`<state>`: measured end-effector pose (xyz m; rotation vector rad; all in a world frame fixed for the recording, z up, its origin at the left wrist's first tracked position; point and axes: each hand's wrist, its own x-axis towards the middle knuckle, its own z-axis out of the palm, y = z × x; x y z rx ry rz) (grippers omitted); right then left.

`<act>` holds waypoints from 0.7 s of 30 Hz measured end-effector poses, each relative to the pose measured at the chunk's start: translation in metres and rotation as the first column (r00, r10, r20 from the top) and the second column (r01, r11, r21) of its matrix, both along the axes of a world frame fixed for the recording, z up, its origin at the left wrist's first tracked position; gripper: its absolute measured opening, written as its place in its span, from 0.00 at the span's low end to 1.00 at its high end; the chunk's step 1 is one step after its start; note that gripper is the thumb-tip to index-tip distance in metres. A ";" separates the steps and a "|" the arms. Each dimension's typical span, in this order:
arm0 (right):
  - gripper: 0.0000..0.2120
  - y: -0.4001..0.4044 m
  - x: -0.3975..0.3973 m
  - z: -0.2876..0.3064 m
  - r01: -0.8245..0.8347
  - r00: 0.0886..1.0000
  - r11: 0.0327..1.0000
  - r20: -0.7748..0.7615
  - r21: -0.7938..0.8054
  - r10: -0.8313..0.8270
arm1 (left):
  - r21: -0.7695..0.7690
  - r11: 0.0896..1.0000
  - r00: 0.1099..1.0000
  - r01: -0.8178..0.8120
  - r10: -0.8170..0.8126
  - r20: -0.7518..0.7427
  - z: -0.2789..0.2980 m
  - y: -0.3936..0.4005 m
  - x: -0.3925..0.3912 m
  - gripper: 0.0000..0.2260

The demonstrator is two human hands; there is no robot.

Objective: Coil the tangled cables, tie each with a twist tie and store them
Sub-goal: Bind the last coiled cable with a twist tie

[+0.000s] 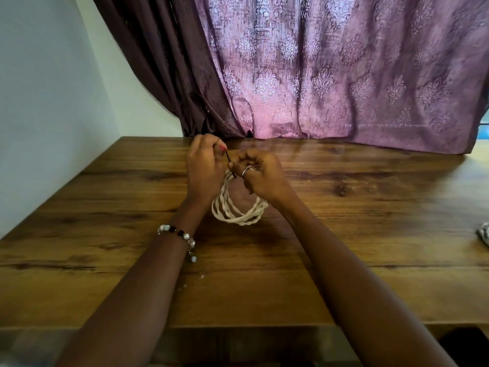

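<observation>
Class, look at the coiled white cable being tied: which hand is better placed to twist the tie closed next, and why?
Probably the left hand: it pinches the dark twist tie by its free end above the white cable. The right hand grips the coil's top, steadying it.

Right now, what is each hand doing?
Left hand: fingers pinch the dark twist tie.
Right hand: fingers curled round the top of the white cable coil.
</observation>
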<state>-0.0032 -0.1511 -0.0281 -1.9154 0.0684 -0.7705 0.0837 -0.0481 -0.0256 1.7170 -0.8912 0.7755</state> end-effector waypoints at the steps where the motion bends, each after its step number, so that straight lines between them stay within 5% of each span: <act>1: 0.07 -0.001 0.000 0.000 0.013 1.000 1.000 -0.001 0.003 -0.013 | -0.007 1.000 1.000 0.025 -0.025 -0.002 0.000 -0.001 0.000 0.05; 5: 0.05 -0.005 -0.005 0.001 0.015 1.000 1.000 0.018 0.006 -0.015 | -0.086 0.980 0.966 0.178 -0.190 -0.174 0.001 -0.002 -0.011 0.04; 8: 0.08 -0.012 -0.007 -0.001 0.065 0.996 0.990 0.046 0.126 -0.071 | -0.212 0.907 0.765 0.364 -0.421 -0.488 0.004 -0.004 -0.015 0.09; 11: 0.11 -0.021 -0.008 -0.005 0.117 0.990 0.980 0.060 0.164 -0.128 | -0.176 0.836 0.611 0.519 -0.507 -0.607 0.003 -0.005 -0.023 0.11; 21: 0.06 -0.026 -0.004 -0.006 0.140 0.987 0.989 0.074 0.048 -0.143 | -0.137 0.887 0.709 0.441 -0.438 -0.553 -0.011 -0.011 -0.033 0.04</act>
